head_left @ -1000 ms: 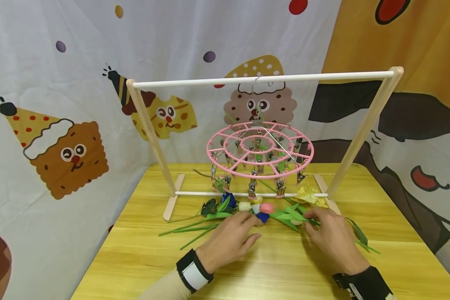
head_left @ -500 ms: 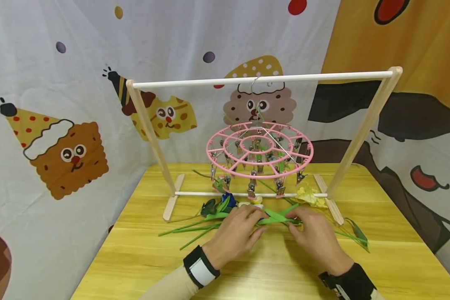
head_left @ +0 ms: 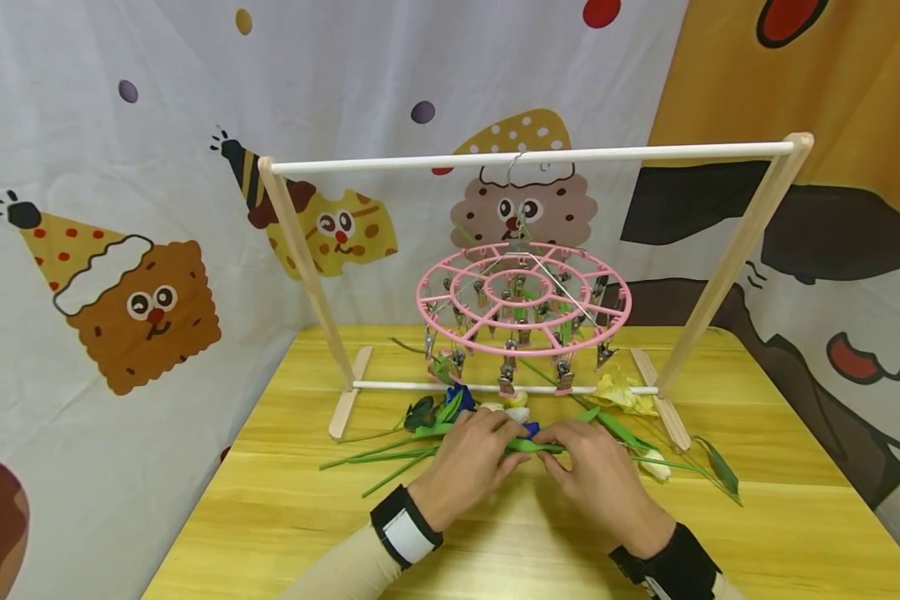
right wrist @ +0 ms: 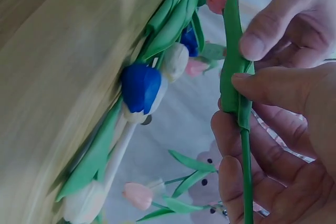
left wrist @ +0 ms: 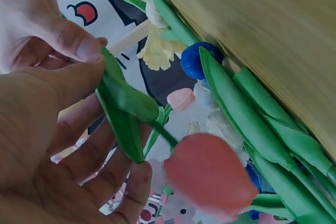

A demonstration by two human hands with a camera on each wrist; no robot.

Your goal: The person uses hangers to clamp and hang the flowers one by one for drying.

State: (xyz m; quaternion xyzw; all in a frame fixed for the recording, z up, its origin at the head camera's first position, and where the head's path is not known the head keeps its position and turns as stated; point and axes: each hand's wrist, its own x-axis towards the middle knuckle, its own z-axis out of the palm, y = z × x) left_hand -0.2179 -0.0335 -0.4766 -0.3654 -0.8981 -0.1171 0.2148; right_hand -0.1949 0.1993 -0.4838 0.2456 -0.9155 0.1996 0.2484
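Both hands hold one artificial tulip with a coral-pink head [left wrist: 210,177] and green leaves [right wrist: 232,72], close over the table. My left hand [head_left: 472,454] pinches the leaves nearer the head. Beside it my right hand [head_left: 600,475] pinches the leaf base between thumb and fingers, and the stem [right wrist: 245,174] runs down past its fingers. In the head view the left hand hides the coral head. Behind the hands lie more artificial flowers, among them a blue tulip [right wrist: 140,87], a dark blue bloom [head_left: 461,397] and a yellow flower [head_left: 622,392].
A wooden rack [head_left: 300,258] with a white top rod [head_left: 390,163] spans the table. From it hangs a round pink clip hanger [head_left: 450,333] with metal clips, low over the flowers. A white tulip [head_left: 654,465] and a loose leaf [head_left: 718,467] lie at right.
My right hand has moved left with the tulip until it is beside my left hand. The left hand now pinches its leaves too. A white tulip shows at right where the right hand was.
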